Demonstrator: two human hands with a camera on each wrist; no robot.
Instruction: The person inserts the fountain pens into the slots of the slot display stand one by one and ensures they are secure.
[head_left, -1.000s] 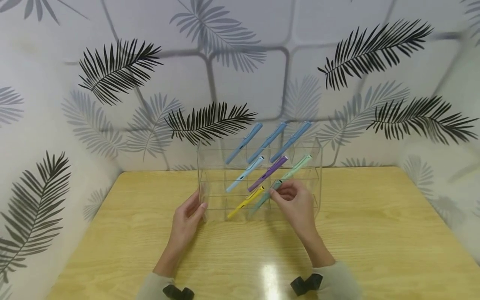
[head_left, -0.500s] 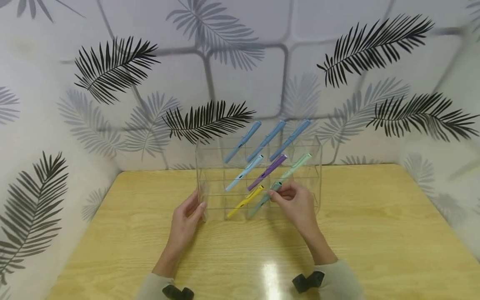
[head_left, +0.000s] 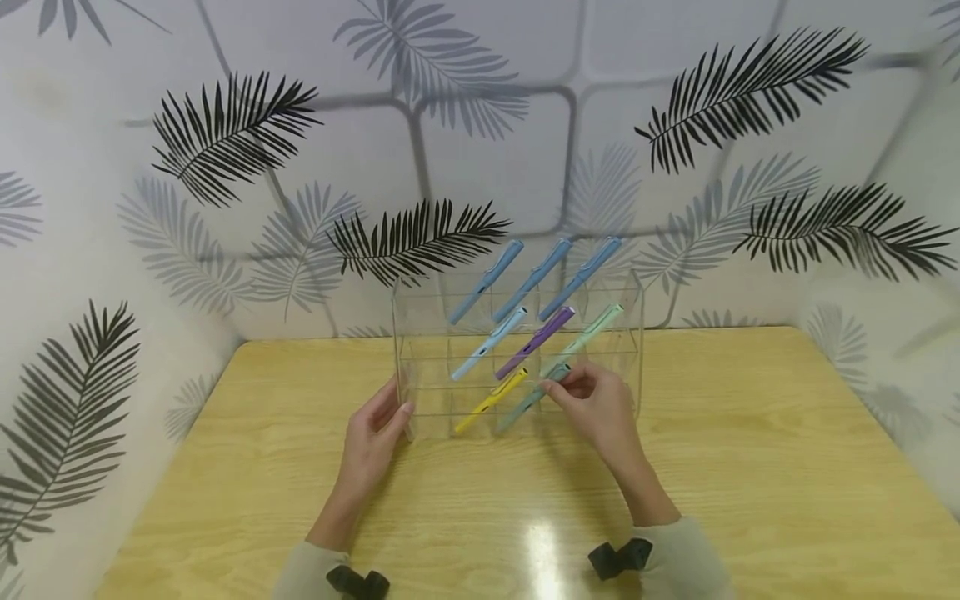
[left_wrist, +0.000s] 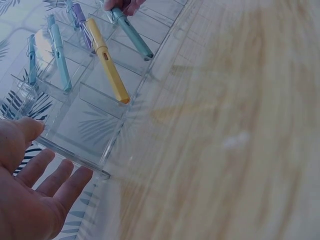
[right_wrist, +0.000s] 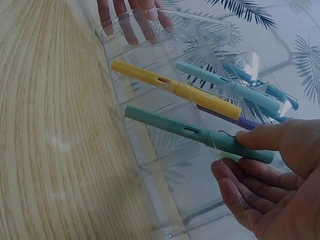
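Note:
A clear acrylic pen rack (head_left: pixel 427 414) stands tilted on the table with fountain pens in its tiers. My left hand (head_left: pixel 372 429) holds the rack's left side, thumb at the front edge and fingers outside. My right hand (head_left: pixel 596 408) pinches the cap of a dark teal pen (right_wrist: pixel 165 122), whose lower end rests in the bottom tier. Left of that leans a yellow pen (head_left: pixel 491 400). The middle tier bears a light blue pen (head_left: pixel 489 343), a purple pen (head_left: pixel 536 343) and a pale green pen (head_left: pixel 592 332), partly behind the right hand. Three blue pens (head_left: pixel 532 281) lean in the top tier.
The wooden table (head_left: pixel 480 500) extends in front and to both sides of the rack. Behind it rises a pale wall (head_left: pixel 495 167) with printed leaves. Dark wrist cameras (head_left: pixel 618 560) sit at both sleeves.
My right hand has shifted slightly right, and the teal pen's cap end has tilted right with it. The left hand stays on the rack's side.

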